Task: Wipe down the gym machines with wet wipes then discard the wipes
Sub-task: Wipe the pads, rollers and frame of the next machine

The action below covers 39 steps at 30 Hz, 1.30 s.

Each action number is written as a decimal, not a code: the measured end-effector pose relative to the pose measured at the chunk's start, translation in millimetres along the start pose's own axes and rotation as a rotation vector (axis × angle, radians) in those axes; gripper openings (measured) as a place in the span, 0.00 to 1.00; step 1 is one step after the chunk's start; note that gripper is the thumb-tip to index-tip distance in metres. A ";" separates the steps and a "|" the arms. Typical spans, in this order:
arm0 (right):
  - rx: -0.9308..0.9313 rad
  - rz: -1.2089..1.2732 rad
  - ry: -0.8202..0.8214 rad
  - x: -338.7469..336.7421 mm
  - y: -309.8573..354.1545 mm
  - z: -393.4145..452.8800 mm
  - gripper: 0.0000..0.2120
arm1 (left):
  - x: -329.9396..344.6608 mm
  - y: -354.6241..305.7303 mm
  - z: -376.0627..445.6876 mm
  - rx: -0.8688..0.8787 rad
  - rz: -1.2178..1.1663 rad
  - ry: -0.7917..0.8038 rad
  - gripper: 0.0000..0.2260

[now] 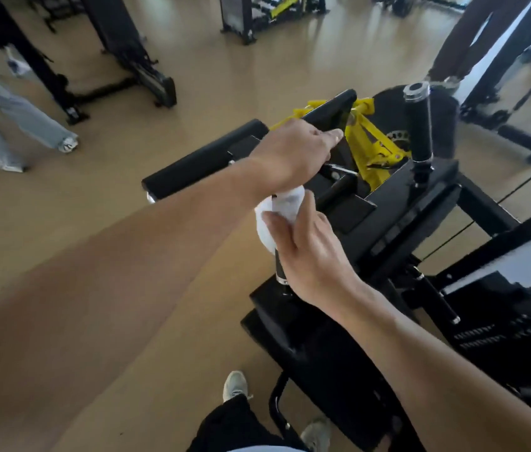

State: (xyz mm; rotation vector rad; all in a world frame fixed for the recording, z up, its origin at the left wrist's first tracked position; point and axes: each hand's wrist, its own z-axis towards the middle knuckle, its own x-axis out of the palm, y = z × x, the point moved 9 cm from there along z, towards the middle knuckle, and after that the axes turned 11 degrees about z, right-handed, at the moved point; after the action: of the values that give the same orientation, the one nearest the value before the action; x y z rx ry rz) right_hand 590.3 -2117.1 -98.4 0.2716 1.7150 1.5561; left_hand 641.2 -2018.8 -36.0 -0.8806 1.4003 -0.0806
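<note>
The right hand (309,252) wraps a white wipe (273,216) round an upright black handle (279,269) on the near side of the machine (404,203), its grip closed on the wipe. The left hand (293,151) reaches over a black pad (329,110) beside the yellow frame (365,141); whether its grip is wide or narrow cannot be told. A person's legs (13,109) cross the floor (192,76) at the left.
</note>
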 end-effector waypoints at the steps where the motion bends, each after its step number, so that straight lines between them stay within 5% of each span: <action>1: 0.010 -0.099 0.026 6.9 -9.6 -13.2 0.11 | -1.9 2.3 0.0 -0.016 -0.009 -0.028 0.21; 3: -0.019 -0.319 0.040 15.0 -20.6 -37.2 0.12 | -5.1 6.2 0.2 -0.037 -0.010 -0.075 0.21; 6: -0.034 -0.312 0.071 12.4 -14.0 -30.1 0.13 | -13.1 5.7 0.5 -0.039 0.020 -0.174 0.21; 11: 0.143 0.291 0.102 1.9 6.2 -11.7 0.23 | -17.0 6.6 -0.1 -0.034 -0.018 -0.227 0.19; 13: 0.155 0.416 -0.006 5.4 -12.6 -30.4 0.21 | -16.2 7.2 0.9 -0.032 -0.019 -0.229 0.20; 22: 0.042 0.131 -0.178 -3.5 8.1 -7.1 0.08 | -5.8 6.0 2.8 0.001 0.021 -0.105 0.20; 28: 0.026 -0.201 -0.115 14.3 -8.2 -39.6 0.16 | -3.2 5.1 -2.1 0.004 0.030 -0.029 0.19; 34: 0.029 -0.033 -0.157 0.6 9.8 -7.4 0.07 | -2.6 6.6 -1.1 0.007 0.012 -0.003 0.17; 39: -0.010 -0.197 -0.173 14.0 -5.6 -28.6 0.15 | -4.7 8.6 2.4 0.009 -0.027 -0.046 0.17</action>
State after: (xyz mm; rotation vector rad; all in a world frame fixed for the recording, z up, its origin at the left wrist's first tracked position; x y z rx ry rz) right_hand 563.9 -2130.9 -111.0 0.2186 1.5502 1.3570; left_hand 638.5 -2009.1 -37.3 -0.8893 1.3445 -0.0866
